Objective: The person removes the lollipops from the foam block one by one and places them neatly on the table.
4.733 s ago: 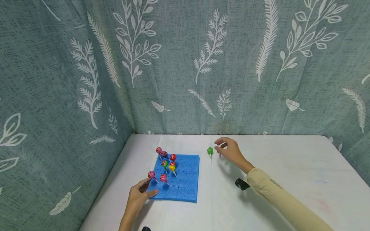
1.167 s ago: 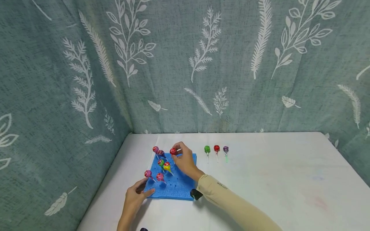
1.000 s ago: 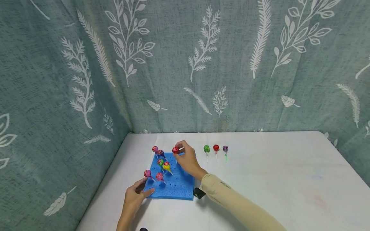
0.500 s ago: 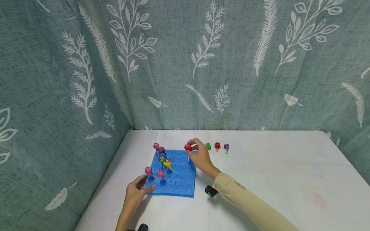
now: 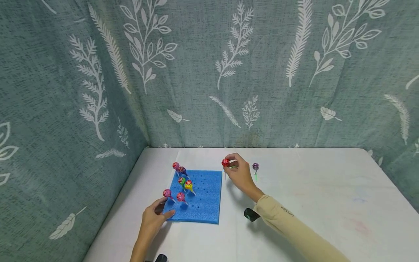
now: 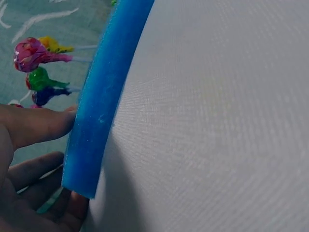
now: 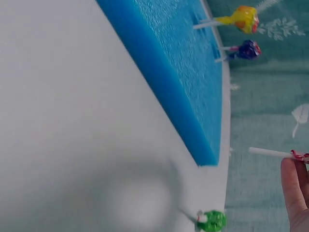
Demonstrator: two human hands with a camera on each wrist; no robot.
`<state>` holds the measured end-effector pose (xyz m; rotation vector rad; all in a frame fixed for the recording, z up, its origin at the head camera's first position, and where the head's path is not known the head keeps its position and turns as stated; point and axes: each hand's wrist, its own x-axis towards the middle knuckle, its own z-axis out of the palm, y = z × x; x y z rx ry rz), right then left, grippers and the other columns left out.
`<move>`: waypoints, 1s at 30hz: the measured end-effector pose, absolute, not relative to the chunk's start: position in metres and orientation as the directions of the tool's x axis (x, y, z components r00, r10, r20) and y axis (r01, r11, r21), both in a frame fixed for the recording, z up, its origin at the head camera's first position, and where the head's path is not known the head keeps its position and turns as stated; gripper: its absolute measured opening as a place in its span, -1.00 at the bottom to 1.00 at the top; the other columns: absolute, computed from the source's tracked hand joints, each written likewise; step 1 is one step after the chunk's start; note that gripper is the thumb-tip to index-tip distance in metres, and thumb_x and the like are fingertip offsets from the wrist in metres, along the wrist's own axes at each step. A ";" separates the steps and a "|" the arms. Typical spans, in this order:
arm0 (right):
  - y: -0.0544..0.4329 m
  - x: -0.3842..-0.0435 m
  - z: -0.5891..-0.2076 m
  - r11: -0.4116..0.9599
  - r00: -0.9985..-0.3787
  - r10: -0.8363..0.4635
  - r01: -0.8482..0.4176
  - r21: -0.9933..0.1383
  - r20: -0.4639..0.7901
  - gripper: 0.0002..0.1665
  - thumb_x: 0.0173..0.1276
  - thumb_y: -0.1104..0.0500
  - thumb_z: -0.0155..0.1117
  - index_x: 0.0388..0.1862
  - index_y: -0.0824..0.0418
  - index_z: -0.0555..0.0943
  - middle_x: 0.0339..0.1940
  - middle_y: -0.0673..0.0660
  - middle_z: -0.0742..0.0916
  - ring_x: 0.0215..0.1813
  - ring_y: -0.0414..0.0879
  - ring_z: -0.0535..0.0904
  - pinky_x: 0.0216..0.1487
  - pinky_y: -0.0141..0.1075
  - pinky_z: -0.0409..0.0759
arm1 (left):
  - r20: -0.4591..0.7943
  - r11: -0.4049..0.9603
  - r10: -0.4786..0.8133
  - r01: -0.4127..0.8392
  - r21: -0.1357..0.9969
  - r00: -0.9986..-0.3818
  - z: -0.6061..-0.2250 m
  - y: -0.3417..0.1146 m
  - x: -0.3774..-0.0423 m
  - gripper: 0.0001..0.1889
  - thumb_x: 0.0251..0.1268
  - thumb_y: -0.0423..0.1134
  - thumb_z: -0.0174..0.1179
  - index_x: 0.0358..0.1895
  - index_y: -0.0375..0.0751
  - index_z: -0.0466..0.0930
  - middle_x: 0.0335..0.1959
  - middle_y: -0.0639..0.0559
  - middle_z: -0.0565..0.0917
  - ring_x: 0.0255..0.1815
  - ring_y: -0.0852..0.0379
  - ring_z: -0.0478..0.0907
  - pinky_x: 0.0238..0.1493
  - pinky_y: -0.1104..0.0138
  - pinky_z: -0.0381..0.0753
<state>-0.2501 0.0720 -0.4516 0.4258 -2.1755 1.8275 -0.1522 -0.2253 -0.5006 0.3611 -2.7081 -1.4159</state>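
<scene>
My right hand (image 5: 241,176) pinches a red lollipop (image 5: 225,162) by its wrapped head, just past the board's right edge, white stick pointing down. My left hand (image 5: 152,220) grips the near left corner of a blue foam board (image 5: 206,209); in the left wrist view the thumb (image 6: 43,126) lies on its top face. Several lollipops stand in the board's left half, among them a yellow one (image 5: 188,186), a green one (image 5: 182,181) and a pink one (image 5: 181,197). A green lollipop (image 7: 212,221) on the table is mostly behind my right hand in the head view.
A purple lollipop (image 5: 255,166) with a green stick lies on the white table (image 5: 311,203), right of my right hand. Rows of small holes dot the foam board. A grey-green leaf-patterned curtain (image 5: 196,72) stands behind and to the left.
The red lollipop at the board's back has come out of the foam and moved right in my right hand, over the board and beyond its edge. My left hand has kept its grip.
</scene>
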 end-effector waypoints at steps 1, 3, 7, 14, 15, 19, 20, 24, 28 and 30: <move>0.075 -0.252 -0.453 0.165 -0.921 -0.049 -0.388 -0.907 0.386 -0.63 0.14 0.49 0.31 -0.06 0.37 0.52 -0.14 0.24 0.64 -0.21 0.06 0.64 -0.23 -0.34 0.63 | -0.051 0.554 -0.234 -0.176 0.813 -0.971 -0.500 -0.226 -0.152 -0.39 0.02 -0.25 0.42 0.20 -0.31 0.47 -0.03 -0.29 0.62 0.02 -0.16 0.54 0.02 0.01 0.47; 0.080 -0.253 -0.454 0.164 -0.926 -0.042 -0.378 -0.911 0.376 -0.64 0.14 0.48 0.31 -0.06 0.36 0.52 -0.15 0.22 0.63 -0.23 0.03 0.64 -0.25 -0.35 0.63 | -0.053 0.558 -0.231 -0.176 0.811 -0.972 -0.499 -0.226 -0.152 -0.39 0.02 -0.26 0.41 0.21 -0.32 0.46 -0.02 -0.30 0.61 0.02 -0.17 0.54 0.03 0.00 0.47; 0.090 -0.254 -0.455 0.187 -0.931 -0.029 -0.363 -0.913 0.364 -0.64 0.15 0.46 0.31 -0.06 0.30 0.52 -0.16 0.19 0.64 -0.26 0.01 0.65 -0.29 -0.35 0.63 | -0.058 0.564 -0.229 -0.181 0.806 -0.972 -0.498 -0.227 -0.151 -0.38 0.03 -0.26 0.41 0.22 -0.32 0.45 -0.01 -0.31 0.61 0.03 -0.18 0.53 0.05 0.00 0.46; 0.109 -0.255 -0.452 0.255 -0.945 0.016 -0.312 -0.915 0.327 -0.65 0.17 0.40 0.33 -0.06 0.27 0.53 -0.13 0.16 0.63 -0.23 -0.02 0.62 -0.28 -0.39 0.61 | -0.061 0.567 -0.241 -0.192 0.801 -0.969 -0.498 -0.226 -0.151 -0.37 0.02 -0.29 0.41 0.22 -0.33 0.44 0.01 -0.33 0.59 0.04 -0.21 0.52 0.07 -0.01 0.46; 0.112 -0.255 -0.451 0.255 -0.946 0.022 -0.307 -0.917 0.323 -0.65 0.17 0.41 0.32 -0.05 0.28 0.53 -0.13 0.17 0.63 -0.23 -0.01 0.62 -0.28 -0.39 0.61 | -0.061 0.568 -0.243 -0.193 0.800 -0.968 -0.498 -0.226 -0.152 -0.37 0.02 -0.29 0.41 0.23 -0.33 0.44 0.01 -0.33 0.59 0.04 -0.21 0.52 0.07 -0.02 0.46; 0.124 -0.256 -0.451 0.251 -0.947 0.049 -0.295 -0.922 0.317 -0.65 0.16 0.42 0.31 -0.05 0.29 0.53 -0.14 0.18 0.64 -0.24 0.01 0.62 -0.32 -0.41 0.59 | -0.058 0.580 -0.244 -0.193 0.791 -0.968 -0.498 -0.224 -0.153 -0.36 0.02 -0.27 0.42 0.23 -0.34 0.44 0.01 -0.35 0.58 0.03 -0.23 0.51 0.05 -0.03 0.46; 0.127 -0.256 -0.450 0.258 -0.947 0.056 -0.293 -0.920 0.317 -0.65 0.16 0.42 0.31 -0.05 0.29 0.53 -0.14 0.18 0.64 -0.24 0.01 0.62 -0.32 -0.42 0.58 | -0.057 0.582 -0.243 -0.193 0.790 -0.968 -0.498 -0.224 -0.153 -0.36 0.02 -0.26 0.42 0.23 -0.34 0.44 0.01 -0.35 0.58 0.03 -0.22 0.51 0.05 -0.03 0.47; 0.137 -0.254 -0.450 0.273 -0.952 0.071 -0.270 -0.923 0.299 -0.65 0.17 0.40 0.31 -0.04 0.30 0.54 -0.13 0.18 0.64 -0.23 0.02 0.61 -0.32 -0.44 0.57 | -0.061 0.580 -0.240 -0.193 0.791 -0.969 -0.498 -0.225 -0.153 -0.35 0.02 -0.25 0.42 0.23 -0.35 0.43 0.01 -0.34 0.59 0.03 -0.21 0.51 0.04 -0.01 0.47; 0.147 -0.253 -0.452 0.274 -0.956 0.081 -0.250 -0.929 0.281 -0.65 0.18 0.40 0.30 -0.02 0.32 0.53 -0.11 0.20 0.62 -0.21 0.03 0.60 -0.32 -0.42 0.60 | -0.061 0.576 -0.236 -0.190 0.795 -0.970 -0.498 -0.225 -0.152 -0.36 0.02 -0.26 0.42 0.23 -0.35 0.43 0.01 -0.33 0.59 0.04 -0.20 0.52 0.05 0.00 0.46; 0.152 -0.253 -0.453 0.281 -0.958 0.088 -0.238 -0.930 0.272 -0.65 0.19 0.40 0.30 -0.02 0.32 0.52 -0.10 0.21 0.62 -0.21 0.04 0.60 -0.32 -0.41 0.61 | -0.061 0.576 -0.234 -0.189 0.795 -0.970 -0.498 -0.225 -0.152 -0.36 0.02 -0.26 0.42 0.22 -0.36 0.44 0.00 -0.33 0.59 0.03 -0.20 0.52 0.04 0.00 0.46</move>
